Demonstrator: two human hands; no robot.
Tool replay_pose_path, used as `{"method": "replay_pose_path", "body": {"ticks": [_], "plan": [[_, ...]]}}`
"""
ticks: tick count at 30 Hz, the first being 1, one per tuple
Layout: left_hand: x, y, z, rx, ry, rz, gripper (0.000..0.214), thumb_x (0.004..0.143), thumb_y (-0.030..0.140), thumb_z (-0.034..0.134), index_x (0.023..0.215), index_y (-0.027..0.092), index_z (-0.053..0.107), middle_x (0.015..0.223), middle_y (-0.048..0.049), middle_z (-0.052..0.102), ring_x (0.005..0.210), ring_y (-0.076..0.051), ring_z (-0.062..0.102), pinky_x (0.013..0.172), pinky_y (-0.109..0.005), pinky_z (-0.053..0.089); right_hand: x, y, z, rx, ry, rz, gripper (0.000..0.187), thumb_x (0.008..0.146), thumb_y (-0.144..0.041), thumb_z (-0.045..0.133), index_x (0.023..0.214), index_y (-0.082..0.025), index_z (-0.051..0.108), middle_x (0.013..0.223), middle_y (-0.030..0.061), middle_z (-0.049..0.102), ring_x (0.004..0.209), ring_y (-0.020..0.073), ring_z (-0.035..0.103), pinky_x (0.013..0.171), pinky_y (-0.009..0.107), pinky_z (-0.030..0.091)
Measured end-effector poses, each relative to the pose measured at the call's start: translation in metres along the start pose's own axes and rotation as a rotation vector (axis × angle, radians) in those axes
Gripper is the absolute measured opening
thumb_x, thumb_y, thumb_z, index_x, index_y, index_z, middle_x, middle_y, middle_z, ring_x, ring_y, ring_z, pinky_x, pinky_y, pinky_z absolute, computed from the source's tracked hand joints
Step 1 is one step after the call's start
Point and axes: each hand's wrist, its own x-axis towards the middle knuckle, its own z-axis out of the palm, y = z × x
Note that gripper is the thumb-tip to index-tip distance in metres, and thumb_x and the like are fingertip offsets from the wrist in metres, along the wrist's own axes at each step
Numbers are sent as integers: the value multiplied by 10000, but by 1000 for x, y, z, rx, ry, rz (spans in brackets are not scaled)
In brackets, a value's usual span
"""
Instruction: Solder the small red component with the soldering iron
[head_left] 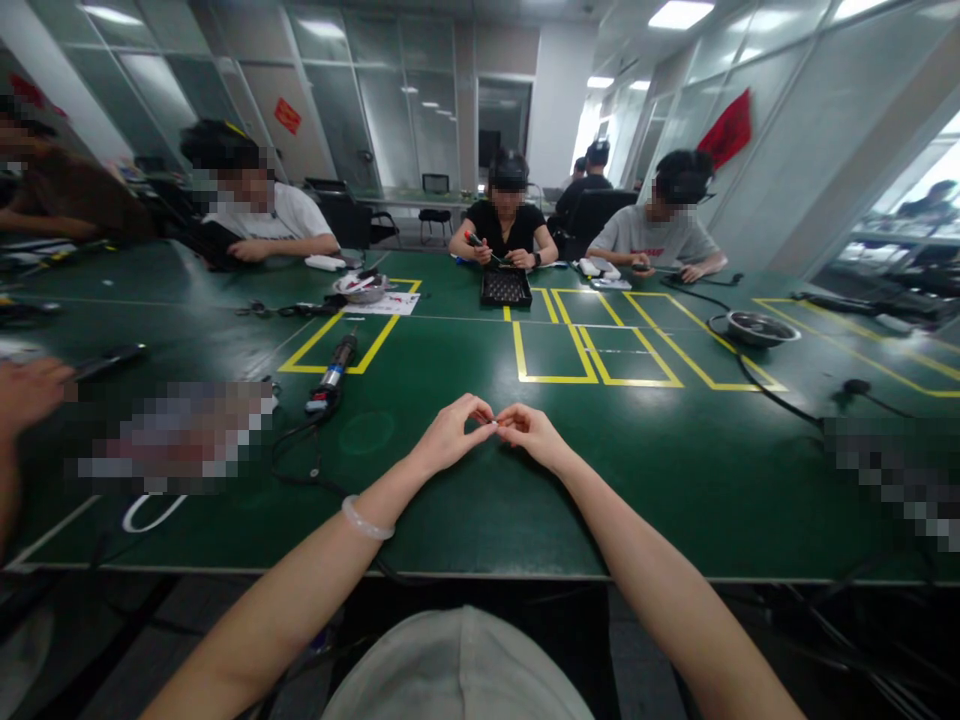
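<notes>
I am pinching a small pale piece (pixel 494 426) where the fingertips of my two hands are meeting, just above the near middle of the green table (pixel 600 500). It is too tiny for me to say what it is. My left hand (pixel 450 435) is closing thumb and forefinger on its left end, and my right hand (pixel 534 432) is doing the same on its right end, with the other fingers curling loosely. Judging by its size, it is very light and easy to drop or flick away, so I am taking it at the very tips, one end per hand, with gentle pressure. A pale bangle (pixel 366 520) is sitting on my left wrist. To the left, a little farther off, a handheld tool (pixel 334 372) with a dark cable is lying on the table. Beyond my hands, yellow tape outlines (pixel 592 352) are marking boxes on the surface. Farther still, a black tray (pixel 505 287) is resting near the far edge, and a metal bowl (pixel 754 327) is sitting to the right. Other people are sitting along the far and left sides.
</notes>
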Motion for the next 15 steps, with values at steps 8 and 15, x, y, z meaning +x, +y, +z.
{"method": "replay_pose_path", "body": {"ticks": [8, 15], "plan": [[-12, -78, -88, 668, 117, -296, 321, 869, 439, 508, 1051, 193, 607, 1210, -106, 557, 1128, -276, 532, 986, -420, 417, 1, 3, -1, -77, 18, 20, 303, 746, -375, 708, 924, -153, 602, 742, 0, 614, 592, 96, 540, 524, 214, 425], [-56, -125, -155, 857, 118, -930, 586, 841, 541, 507, 1244, 117, 483, 1253, -238, 532, 1114, -408, 542, 839, -503, 475, 0, 2, -1, -81, -13, 16, 312, 747, -390, 715, 925, -153, 616, 785, 18, 633, 633, 109, 569, 550, 225, 437]]}}
